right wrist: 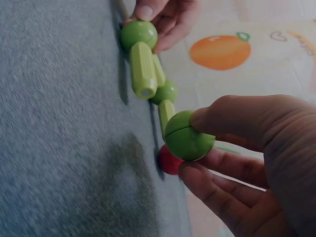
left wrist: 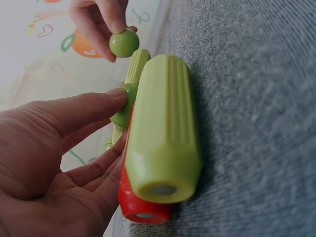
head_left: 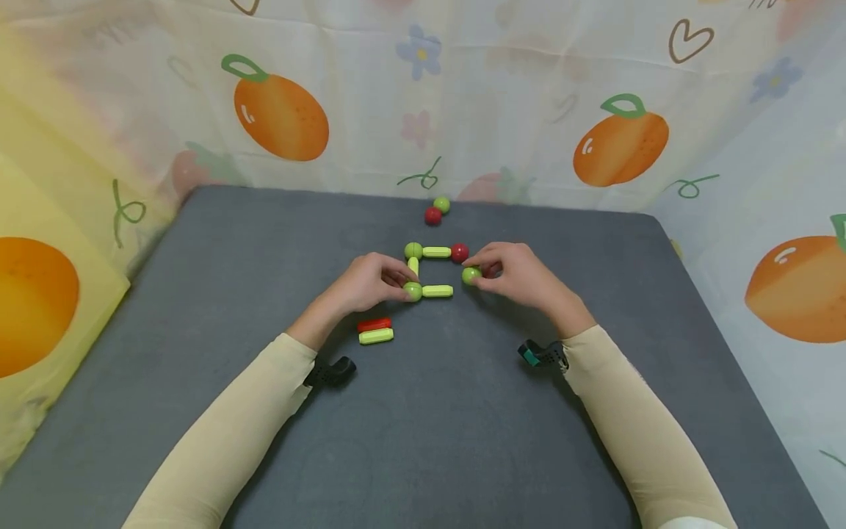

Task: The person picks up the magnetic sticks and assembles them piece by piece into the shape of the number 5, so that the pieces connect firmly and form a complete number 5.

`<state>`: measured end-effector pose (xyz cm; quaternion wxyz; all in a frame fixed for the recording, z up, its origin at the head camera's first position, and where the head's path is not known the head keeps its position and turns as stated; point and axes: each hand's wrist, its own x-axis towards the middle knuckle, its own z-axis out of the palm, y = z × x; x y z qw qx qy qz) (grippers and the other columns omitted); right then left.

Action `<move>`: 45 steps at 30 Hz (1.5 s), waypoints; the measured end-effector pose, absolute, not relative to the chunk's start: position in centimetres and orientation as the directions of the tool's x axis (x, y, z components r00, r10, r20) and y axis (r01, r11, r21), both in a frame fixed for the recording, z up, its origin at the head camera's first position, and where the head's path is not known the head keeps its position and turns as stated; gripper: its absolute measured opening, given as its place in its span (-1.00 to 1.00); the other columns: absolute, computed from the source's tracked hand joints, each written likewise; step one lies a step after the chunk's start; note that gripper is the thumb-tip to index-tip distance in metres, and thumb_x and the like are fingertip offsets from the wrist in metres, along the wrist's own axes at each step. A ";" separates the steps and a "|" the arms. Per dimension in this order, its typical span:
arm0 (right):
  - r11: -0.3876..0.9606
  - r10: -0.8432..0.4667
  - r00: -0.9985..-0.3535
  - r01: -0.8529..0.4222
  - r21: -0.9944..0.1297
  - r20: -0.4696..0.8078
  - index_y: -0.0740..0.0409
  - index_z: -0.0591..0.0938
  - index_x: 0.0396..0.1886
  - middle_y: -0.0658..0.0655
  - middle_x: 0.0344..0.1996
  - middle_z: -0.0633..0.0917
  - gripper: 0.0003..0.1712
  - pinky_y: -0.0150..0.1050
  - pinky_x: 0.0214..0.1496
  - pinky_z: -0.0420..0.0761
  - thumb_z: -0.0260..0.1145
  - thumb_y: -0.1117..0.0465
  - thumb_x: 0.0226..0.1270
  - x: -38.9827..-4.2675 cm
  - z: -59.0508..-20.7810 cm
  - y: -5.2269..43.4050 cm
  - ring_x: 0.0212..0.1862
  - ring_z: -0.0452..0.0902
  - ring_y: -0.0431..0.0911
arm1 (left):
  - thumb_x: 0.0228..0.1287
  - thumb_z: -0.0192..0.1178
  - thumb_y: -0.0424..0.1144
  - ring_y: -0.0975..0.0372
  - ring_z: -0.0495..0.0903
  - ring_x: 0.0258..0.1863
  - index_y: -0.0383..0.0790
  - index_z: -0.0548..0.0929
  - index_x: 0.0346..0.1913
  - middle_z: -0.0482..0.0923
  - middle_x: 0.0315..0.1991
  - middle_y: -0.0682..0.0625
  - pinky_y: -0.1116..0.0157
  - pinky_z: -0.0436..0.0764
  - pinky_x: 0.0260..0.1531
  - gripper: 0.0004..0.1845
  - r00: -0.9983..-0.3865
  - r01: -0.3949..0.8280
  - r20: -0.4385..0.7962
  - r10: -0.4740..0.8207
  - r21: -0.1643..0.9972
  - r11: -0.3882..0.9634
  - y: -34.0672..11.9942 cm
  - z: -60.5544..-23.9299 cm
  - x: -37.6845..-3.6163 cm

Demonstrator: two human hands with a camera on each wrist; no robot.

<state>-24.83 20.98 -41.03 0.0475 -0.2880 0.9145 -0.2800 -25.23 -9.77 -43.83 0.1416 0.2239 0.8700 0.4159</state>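
My left hand (head_left: 375, 283) pinches the near green ball (head_left: 413, 292) of a joined frame of balls and sticks. From that ball a yellow-green stick (head_left: 438, 292) points right, its metal-tipped end bare in the right wrist view. Another stick (head_left: 413, 266) links it to the far green ball (head_left: 413, 250), from which a third stick (head_left: 436, 252) runs to a red ball (head_left: 459, 253). Between thumb and fingers my right hand (head_left: 515, 273) holds a loose green ball (right wrist: 190, 136), just right of the bare stick end and apart from it, above the table.
A red stick (head_left: 374, 324) and a yellow-green stick (head_left: 376, 336) lie side by side near my left wrist. Toward the back edge of the grey table (head_left: 423, 441) sit a red ball (head_left: 432, 215) and a green ball (head_left: 441, 205). A fruit-print curtain (head_left: 370, 88) hangs behind.
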 end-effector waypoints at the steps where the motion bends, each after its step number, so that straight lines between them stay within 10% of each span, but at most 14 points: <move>1: 0.679 -0.562 -0.824 -0.506 -0.532 0.066 0.05 0.75 0.12 -0.03 -0.08 0.68 -0.65 -0.17 -0.17 0.64 0.44 0.14 0.37 -24.8 -41.1 20.9 -0.19 0.62 -0.16 | 0.18 0.52 -0.18 0.24 0.68 -0.13 0.00 0.82 -0.04 0.74 -0.16 0.10 0.18 0.63 -0.07 -0.73 -0.861 0.271 -0.061 0.504 0.785 0.557 -9.8 -43.8 -25.2; 45: 0.463 -0.582 -0.813 -0.308 -0.831 -0.023 0.03 0.77 0.10 0.03 -0.10 0.77 -0.67 -0.13 -0.03 0.61 0.47 0.18 0.35 -26.0 -45.0 21.6 -0.10 0.65 -0.01 | 0.20 0.50 -0.19 0.21 0.68 -0.13 -0.02 0.82 -0.03 0.74 -0.14 0.07 0.15 0.64 -0.08 -0.73 -0.859 0.273 -0.054 0.509 0.793 0.544 -9.6 -43.7 -25.2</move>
